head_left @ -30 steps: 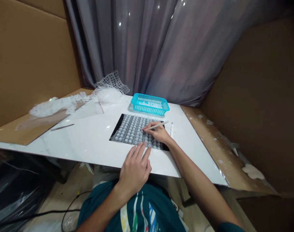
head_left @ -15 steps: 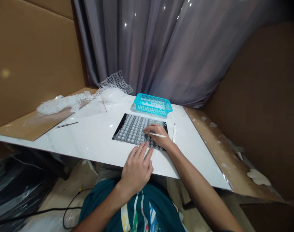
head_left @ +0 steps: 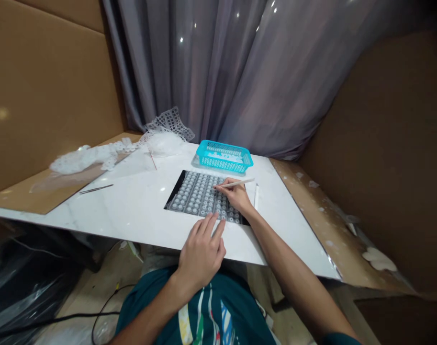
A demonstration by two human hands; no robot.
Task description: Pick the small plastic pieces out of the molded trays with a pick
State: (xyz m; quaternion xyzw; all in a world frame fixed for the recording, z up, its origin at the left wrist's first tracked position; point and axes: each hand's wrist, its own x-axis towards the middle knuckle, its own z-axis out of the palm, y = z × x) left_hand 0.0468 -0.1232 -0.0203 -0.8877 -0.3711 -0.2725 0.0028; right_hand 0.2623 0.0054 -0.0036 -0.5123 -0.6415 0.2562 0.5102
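A black sheet (head_left: 173, 197) covered with rows of small round white pieces (head_left: 196, 190) lies on the white table. My right hand (head_left: 236, 195) pinches a thin pale pen-like stick (head_left: 242, 182) over the right half of the sheet. The stick's lower end points left, down at the rows; whether it touches a piece is too small to tell. Flat on the table at the sheet's near edge rests my left hand (head_left: 204, 247), its fingers stretched out and the tips at the bottom rows. Part of the sheet's right side is hidden under my right hand.
Behind the sheet stands a turquoise basket (head_left: 223, 163) with white bits inside. Tweezers (head_left: 96, 189) lie at the left. White netting (head_left: 170, 123) and crumpled white plastic (head_left: 84, 158) are at the back left. A slim white stick (head_left: 256, 196) lies right of the sheet. Cardboard walls flank the table.
The stick in my right hand has swung up, its free end now higher and further right. My left hand stays in place; the whole view has shifted slightly.
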